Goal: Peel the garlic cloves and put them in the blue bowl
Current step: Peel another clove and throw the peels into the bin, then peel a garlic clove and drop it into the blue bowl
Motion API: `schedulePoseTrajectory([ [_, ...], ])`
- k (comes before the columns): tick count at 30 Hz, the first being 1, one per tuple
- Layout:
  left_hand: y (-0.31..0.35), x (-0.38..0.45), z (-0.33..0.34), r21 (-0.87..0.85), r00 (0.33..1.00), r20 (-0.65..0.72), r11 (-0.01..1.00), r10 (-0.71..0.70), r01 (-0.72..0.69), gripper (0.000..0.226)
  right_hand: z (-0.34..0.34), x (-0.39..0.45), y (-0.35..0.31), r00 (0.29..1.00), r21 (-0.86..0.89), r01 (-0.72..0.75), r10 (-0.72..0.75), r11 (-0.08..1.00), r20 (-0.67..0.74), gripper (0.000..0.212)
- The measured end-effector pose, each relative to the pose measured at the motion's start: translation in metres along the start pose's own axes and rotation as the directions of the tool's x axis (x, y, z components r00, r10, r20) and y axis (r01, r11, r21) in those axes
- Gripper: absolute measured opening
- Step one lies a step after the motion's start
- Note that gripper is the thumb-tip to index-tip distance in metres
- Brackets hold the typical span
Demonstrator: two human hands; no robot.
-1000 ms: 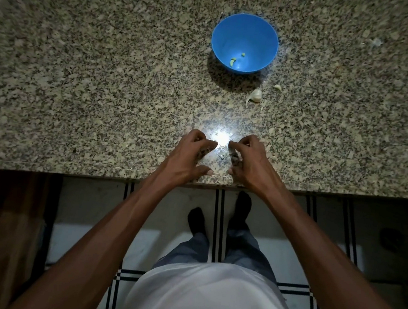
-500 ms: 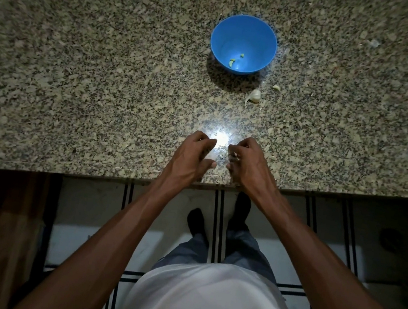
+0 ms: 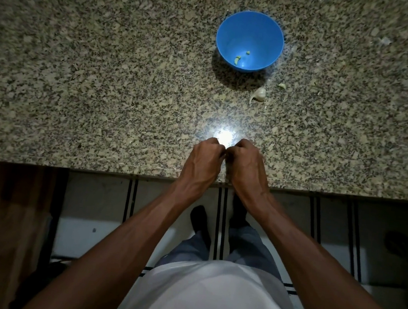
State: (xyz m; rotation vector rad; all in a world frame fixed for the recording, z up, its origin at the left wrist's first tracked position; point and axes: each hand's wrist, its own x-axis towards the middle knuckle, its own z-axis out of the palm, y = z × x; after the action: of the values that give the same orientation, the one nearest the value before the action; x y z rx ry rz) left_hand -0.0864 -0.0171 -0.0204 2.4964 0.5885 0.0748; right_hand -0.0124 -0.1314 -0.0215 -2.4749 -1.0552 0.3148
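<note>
1. Speckled granite counter (image 3: 79,75) fills the upper half of my view, with striped floor tiles below its near edge.
2. My left hand (image 3: 203,159) and right hand (image 3: 246,163) sit knuckle to knuckle at 6 o'clock near the counter's edge, fingers curled inward. I judge they pinch a clove between them, but whatever they hold is hidden, so I cannot tell.
3. At 12 o'clock stands the blue bowl (image 3: 252,21), well apart from my hands, with two small peeled bits (image 3: 237,60) inside.
4. Just beside the bowl at its 5 o'clock lies an unpeeled clove (image 3: 259,94), and a smaller scrap (image 3: 282,86) next to it.
5. Risks: working so close to the edge, a slippery clove could pop out and drop to the floor; dim light and the glare spot (image 3: 224,137) may hide leftover skin.
</note>
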Motion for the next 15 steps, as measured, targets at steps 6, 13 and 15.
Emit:
schedulePoseTrajectory([
  [6,0.002,-0.002,0.019,-0.065,0.994,-0.091,0.996,-0.06,0.054,0.01,0.0,0.009,0.013,0.999,0.098,0.048,-0.048,0.994,-0.003,0.017],
  [13,-0.004,0.009,-0.031,-0.724,0.784,-0.021,0.55,-0.621,0.416,0.013,-0.019,0.062,-0.024,0.933,0.701,-0.341,0.137,0.627,0.332,0.015],
  [15,-0.012,0.006,-0.052,-0.852,0.71,-0.005,0.374,-0.704,0.366,0.019,-0.021,0.077,-0.048,0.91,0.777,-0.382,0.059,0.501,0.41,0.016],
])
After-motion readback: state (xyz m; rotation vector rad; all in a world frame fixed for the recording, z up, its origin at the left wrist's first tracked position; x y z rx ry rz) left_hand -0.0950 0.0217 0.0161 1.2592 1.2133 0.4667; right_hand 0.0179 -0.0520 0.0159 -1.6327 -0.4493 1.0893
